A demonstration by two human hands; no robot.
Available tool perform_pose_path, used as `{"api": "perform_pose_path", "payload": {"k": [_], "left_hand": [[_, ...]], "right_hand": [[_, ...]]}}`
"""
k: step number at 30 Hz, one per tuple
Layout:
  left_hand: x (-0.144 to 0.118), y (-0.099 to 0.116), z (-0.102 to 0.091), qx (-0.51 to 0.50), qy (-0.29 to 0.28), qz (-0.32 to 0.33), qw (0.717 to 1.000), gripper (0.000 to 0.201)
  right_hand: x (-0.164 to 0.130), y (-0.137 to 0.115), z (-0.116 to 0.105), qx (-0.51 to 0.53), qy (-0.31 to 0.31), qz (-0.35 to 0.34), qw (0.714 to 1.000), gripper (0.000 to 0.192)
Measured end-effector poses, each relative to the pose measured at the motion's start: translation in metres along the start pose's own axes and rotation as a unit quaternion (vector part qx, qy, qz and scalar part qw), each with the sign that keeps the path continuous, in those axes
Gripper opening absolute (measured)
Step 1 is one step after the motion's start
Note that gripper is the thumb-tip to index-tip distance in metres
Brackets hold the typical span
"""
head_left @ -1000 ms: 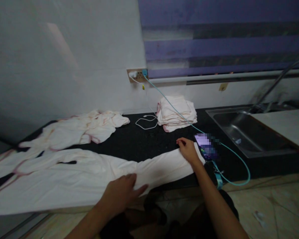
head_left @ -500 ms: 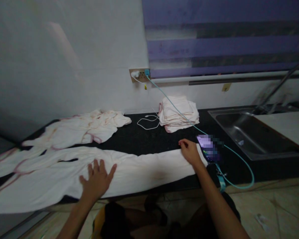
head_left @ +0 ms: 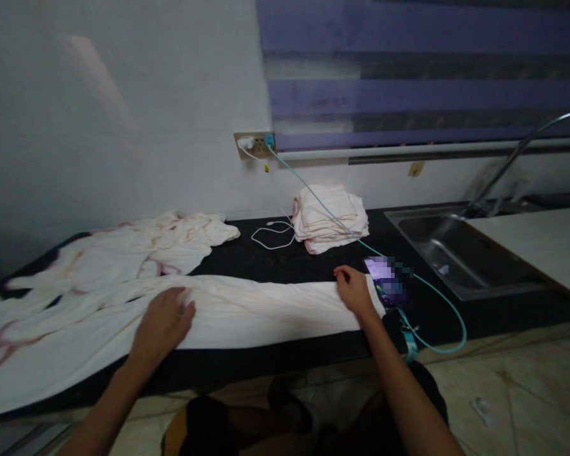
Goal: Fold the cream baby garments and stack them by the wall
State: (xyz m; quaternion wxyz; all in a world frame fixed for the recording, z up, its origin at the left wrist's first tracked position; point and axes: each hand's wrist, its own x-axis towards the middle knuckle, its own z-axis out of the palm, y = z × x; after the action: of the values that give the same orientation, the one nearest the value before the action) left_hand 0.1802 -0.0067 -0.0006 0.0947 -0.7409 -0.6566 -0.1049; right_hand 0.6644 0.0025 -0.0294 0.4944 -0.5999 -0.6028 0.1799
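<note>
A long white cloth garment (head_left: 261, 313) with pinkish seams lies stretched across the black counter, its narrow end at the right. My left hand (head_left: 164, 320) is closed on the fabric left of the middle, fingers curled and the thumb near them. At the narrow right end, my right hand (head_left: 354, 291) rests on the cloth with curled fingers at its far edge; the fingertips' grip is partly hidden. Behind my left hand lies a crumpled heap of similar white cloth (head_left: 171, 237). A folded stack of white cloths (head_left: 330, 215) sits against the wall.
A lit phone (head_left: 384, 278) lies beside my right hand, with a teal cable (head_left: 308, 187) running to the wall socket (head_left: 255, 145). A white cable (head_left: 272, 247) loops on the black counter (head_left: 289, 263). Farther right are a steel sink (head_left: 437, 253), a faucet (head_left: 508, 161) and a pale board (head_left: 541, 237).
My left hand went from spread flat to closed on the cloth. The cloth's front edge has shifted away from me, the brown stain no longer shows, and my right hand stays at the narrow end.
</note>
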Motion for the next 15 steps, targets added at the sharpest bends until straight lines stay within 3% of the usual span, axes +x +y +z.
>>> {"api": "perform_pose_path", "payload": {"k": [3, 6, 8, 11, 15], "left_hand": [[0.007, 0.034, -0.017, -0.038, -0.007, 0.116, 0.993, 0.057], [0.019, 0.074, -0.030, -0.077, -0.086, 0.222, 0.968, 0.042], [0.027, 0.088, -0.037, -0.086, -0.127, 0.264, 0.952, 0.036], [0.038, 0.084, -0.044, -0.090, -0.140, 0.303, 0.938, 0.038], [0.039, 0.060, -0.051, -0.079, -0.137, 0.298, 0.941, 0.041]], "right_hand": [[0.001, 0.001, 0.001, -0.001, -0.008, -0.001, 1.000, 0.025], [0.001, 0.000, 0.002, -0.001, -0.014, -0.003, 1.000, 0.025], [0.000, 0.000, 0.001, 0.000, -0.019, -0.005, 1.000, 0.025], [0.001, -0.001, 0.000, -0.007, -0.021, -0.009, 1.000, 0.025], [0.002, 0.000, 0.000, -0.009, -0.018, -0.011, 1.000, 0.024]]}}
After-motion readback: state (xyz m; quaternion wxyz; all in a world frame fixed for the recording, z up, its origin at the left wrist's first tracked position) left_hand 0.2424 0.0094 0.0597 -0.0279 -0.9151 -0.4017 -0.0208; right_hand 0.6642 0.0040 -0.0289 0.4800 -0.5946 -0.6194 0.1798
